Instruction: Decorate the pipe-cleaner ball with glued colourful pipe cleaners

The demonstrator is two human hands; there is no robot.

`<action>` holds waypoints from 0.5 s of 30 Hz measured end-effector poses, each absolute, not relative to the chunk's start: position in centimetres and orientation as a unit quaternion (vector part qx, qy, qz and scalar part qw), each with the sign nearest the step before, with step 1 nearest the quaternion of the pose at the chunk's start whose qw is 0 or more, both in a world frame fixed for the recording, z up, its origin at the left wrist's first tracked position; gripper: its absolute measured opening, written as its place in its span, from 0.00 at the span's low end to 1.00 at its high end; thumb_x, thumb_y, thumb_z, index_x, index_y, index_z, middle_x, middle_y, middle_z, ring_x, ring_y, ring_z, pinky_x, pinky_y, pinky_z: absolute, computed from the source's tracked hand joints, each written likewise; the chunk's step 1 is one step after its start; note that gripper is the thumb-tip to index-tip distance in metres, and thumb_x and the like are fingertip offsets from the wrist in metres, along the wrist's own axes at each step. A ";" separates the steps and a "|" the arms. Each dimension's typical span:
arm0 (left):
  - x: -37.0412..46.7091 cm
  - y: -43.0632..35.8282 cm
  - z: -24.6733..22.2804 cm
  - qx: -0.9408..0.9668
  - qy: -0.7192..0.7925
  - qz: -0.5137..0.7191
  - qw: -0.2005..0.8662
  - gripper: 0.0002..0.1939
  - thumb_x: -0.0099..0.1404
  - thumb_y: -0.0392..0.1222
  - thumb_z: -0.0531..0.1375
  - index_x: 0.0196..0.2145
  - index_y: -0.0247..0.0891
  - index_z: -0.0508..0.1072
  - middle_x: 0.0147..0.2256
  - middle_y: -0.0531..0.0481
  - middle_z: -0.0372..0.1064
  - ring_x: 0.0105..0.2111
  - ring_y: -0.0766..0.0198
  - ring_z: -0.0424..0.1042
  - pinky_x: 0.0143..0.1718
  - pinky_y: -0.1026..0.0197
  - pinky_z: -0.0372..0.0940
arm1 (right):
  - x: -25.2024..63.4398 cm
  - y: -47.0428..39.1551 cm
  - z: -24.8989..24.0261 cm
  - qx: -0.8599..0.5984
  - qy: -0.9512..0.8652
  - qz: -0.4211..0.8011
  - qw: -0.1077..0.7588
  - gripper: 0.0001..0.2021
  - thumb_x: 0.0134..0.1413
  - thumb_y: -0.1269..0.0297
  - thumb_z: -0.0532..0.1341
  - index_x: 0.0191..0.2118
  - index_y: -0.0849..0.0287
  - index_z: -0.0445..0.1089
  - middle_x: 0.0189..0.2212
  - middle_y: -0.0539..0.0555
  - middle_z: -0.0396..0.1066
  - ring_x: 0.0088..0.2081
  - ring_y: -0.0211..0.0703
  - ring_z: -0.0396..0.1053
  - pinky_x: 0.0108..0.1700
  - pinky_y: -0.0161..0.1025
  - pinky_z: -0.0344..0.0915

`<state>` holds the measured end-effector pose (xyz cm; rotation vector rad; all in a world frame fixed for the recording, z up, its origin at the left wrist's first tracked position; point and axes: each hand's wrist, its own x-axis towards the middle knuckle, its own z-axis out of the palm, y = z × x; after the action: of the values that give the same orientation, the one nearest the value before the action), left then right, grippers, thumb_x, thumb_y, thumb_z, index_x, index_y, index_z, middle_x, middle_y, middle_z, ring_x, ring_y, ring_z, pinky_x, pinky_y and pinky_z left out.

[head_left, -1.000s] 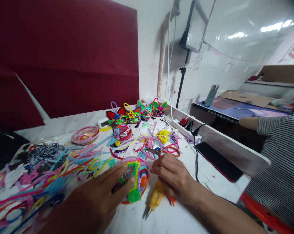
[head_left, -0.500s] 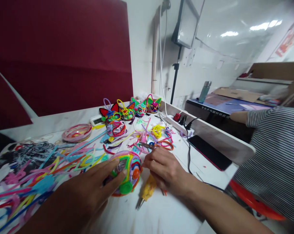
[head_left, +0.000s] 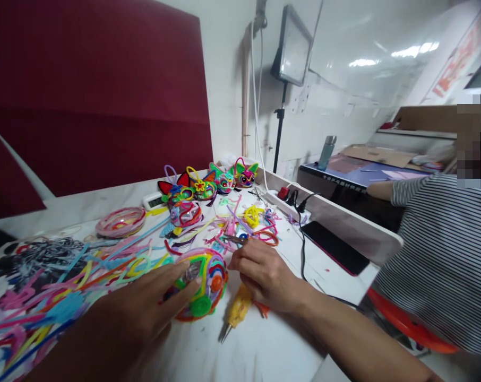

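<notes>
A round ornament of coiled, many-coloured pipe cleaners (head_left: 205, 286) rests on the white table, with an orange ball and a green disc on its face. My left hand (head_left: 145, 305) lies over its left side, fingers gripping it. At its right edge is my right hand (head_left: 264, 273), thumb and fingers pinched together; whatever they hold is hidden. Partly beneath my right hand lies a yellow glue gun (head_left: 239, 307), metal tip towards me. Just behind that hand are scissors (head_left: 235, 240) with orange handles.
Several finished cat-like ornaments (head_left: 224, 181) stand at the back. Loose pipe cleaners (head_left: 71, 297) cover the left side. A power strip (head_left: 288, 204), black phone (head_left: 336, 248) and cable lie right. A person in a striped top (head_left: 443, 254) sits beyond.
The view has turned slightly, so everything sits a little further left. My hands stay at the ornament in nearly the same pose. More of the person on the right shows.
</notes>
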<state>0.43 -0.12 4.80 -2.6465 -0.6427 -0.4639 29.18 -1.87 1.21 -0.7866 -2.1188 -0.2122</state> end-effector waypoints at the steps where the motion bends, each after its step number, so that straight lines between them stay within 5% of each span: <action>1: 0.5 -0.1 4.9 -0.941 -0.229 -0.164 0.190 0.28 0.69 0.26 0.49 0.58 0.49 0.72 0.59 0.48 0.73 0.55 0.57 0.76 0.52 0.56 0.74 | 29.2 -1.9 1.2 -0.315 -0.847 -0.083 0.420 0.12 0.61 0.79 0.51 0.39 0.59 0.69 0.32 0.57 0.73 0.34 0.46 0.66 0.35 0.41 0.63; 6: 0.6 0.1 5.4 -0.955 -0.199 -0.129 0.179 0.27 0.68 0.28 0.50 0.61 0.44 0.70 0.60 0.41 0.71 0.55 0.52 0.76 0.50 0.52 0.76 | 29.2 -2.1 1.0 -0.318 -0.851 -0.073 0.412 0.12 0.61 0.78 0.51 0.40 0.59 0.71 0.32 0.57 0.73 0.34 0.46 0.67 0.36 0.41 0.63; 15: 1.1 -0.3 5.9 -0.953 -0.215 -0.122 0.175 0.28 0.69 0.25 0.49 0.61 0.44 0.71 0.60 0.42 0.71 0.56 0.54 0.75 0.56 0.52 0.73 | 29.2 -2.2 1.1 -0.316 -0.847 -0.063 0.423 0.13 0.61 0.80 0.51 0.39 0.59 0.70 0.33 0.57 0.74 0.34 0.44 0.67 0.36 0.40 0.64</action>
<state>1.06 -0.26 5.88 -2.7007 -0.6104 -0.3470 29.20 -2.18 1.08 -0.7906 -2.1207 -0.1574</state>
